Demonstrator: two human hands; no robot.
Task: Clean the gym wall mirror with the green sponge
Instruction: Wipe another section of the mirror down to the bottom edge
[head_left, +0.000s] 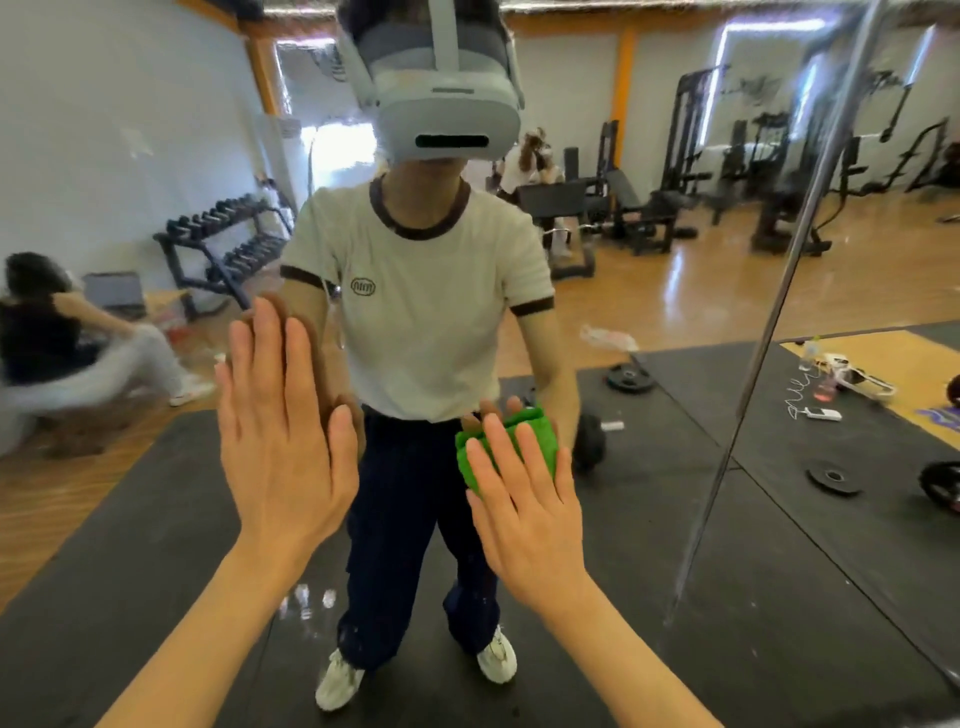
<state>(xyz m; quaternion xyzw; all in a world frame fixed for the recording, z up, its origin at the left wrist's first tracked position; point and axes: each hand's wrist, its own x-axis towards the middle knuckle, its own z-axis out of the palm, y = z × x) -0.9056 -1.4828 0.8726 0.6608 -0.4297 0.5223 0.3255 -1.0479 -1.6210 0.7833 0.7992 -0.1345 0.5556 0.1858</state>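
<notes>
The wall mirror (156, 130) fills the view and reflects me and the gym behind. My left hand (283, 431) lies flat on the glass with straight fingers, left of centre. My right hand (524, 493) presses the green sponge (506, 444) against the mirror with straight fingers spread over it. The sponge sits at about waist height of my reflection, and its lower part is hidden under my fingers.
A metal seam (769, 332) runs slantwise down the mirror on the right. Reflected in the glass are a dumbbell rack (223, 244), weight machines (727, 171), weight plates on black mats, a seated person (62, 343) at left and another person at the back.
</notes>
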